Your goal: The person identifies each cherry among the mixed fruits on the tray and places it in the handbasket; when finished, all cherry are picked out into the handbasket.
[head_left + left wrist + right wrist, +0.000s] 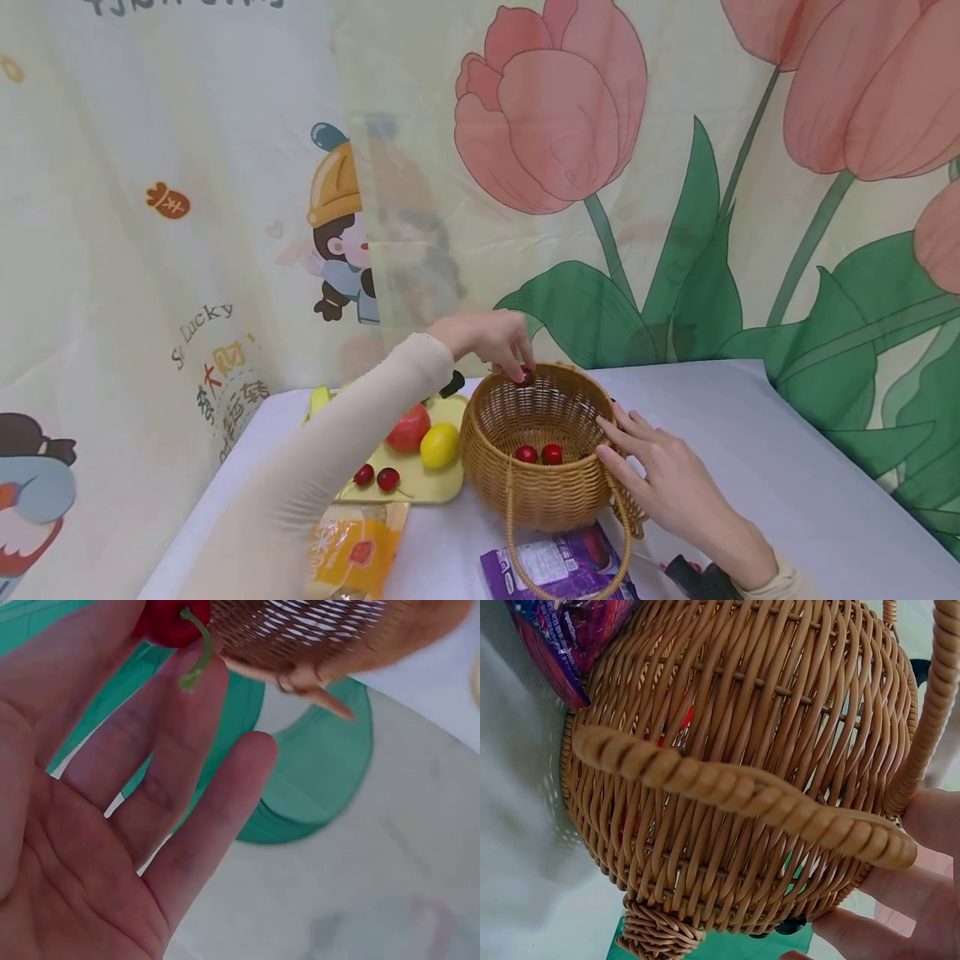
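Clock centred on the wicker basket point(558, 504), 12 farthest from the person. From my station I read the left hand point(491, 337) as pinching one cherry point(524, 378) between thumb and finger, other fingers loosely extended, near the 12 o'clock rim. The right hand point(667, 475) rests at 3 to 4 o'clock, fingers spread, nothing else held that I can see. Two cherries point(552, 454) lie inside, toward 6.

Risks, my judgement:
1. Smooth round fruit: if the pinch slackens too near the rim, it may drop outside at 12. Rim contact: cannot tell.
2. The loose stem point(205, 646) could catch on the weave or a finger, spoiling the release.
3. Uneven right-hand pressure could slide the basket into the yellow tray point(446, 492) at 9.
4. The handle loop point(511, 517), over the purple packet point(540, 562) at 6, could snag and tip the basket.
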Demonstrator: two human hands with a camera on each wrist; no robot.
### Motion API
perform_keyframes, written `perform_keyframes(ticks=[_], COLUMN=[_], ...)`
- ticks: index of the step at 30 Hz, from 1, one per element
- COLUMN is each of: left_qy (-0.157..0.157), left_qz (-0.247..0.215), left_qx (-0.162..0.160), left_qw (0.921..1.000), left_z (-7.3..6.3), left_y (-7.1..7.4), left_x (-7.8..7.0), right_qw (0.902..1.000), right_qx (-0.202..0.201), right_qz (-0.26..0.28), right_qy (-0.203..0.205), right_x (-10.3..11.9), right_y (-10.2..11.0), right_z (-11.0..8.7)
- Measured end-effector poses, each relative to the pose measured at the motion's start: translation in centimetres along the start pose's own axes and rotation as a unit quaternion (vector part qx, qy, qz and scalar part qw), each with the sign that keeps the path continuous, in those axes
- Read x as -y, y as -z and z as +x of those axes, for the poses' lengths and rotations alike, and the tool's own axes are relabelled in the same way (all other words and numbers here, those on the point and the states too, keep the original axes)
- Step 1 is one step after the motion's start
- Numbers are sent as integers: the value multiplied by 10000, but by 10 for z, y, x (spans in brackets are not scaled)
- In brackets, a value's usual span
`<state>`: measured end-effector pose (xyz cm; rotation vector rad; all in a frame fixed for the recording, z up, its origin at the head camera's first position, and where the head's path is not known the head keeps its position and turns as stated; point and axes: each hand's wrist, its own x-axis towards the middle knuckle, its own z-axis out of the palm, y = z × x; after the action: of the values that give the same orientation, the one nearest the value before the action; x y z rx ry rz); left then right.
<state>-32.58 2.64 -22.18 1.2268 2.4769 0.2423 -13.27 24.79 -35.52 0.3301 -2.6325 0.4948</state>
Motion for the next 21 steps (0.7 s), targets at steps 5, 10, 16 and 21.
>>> perform_keyframes(ticks=[5,10,16,21], left_qy=[-192,-311,-539,-552], left_qz=[-27,697,893,811], left_qx=[7,-47,-90,-77], left_qw=[9998,9971,9945,9951], left_z=[21,40,58,64], left_y=[-17,-38,-65,-80], left_x=[-14,-26,-29,-17], right_qw=[10000,10000,10000,10000], right_qx=[15,15,13,66], right_qz=[-7,-25,-32,-9], right_qy=[-25,-47,-13,-12], right_x=[0,0,0,0], right_y=[0,1,1,-1], right_z=[-1,0,0,-1])
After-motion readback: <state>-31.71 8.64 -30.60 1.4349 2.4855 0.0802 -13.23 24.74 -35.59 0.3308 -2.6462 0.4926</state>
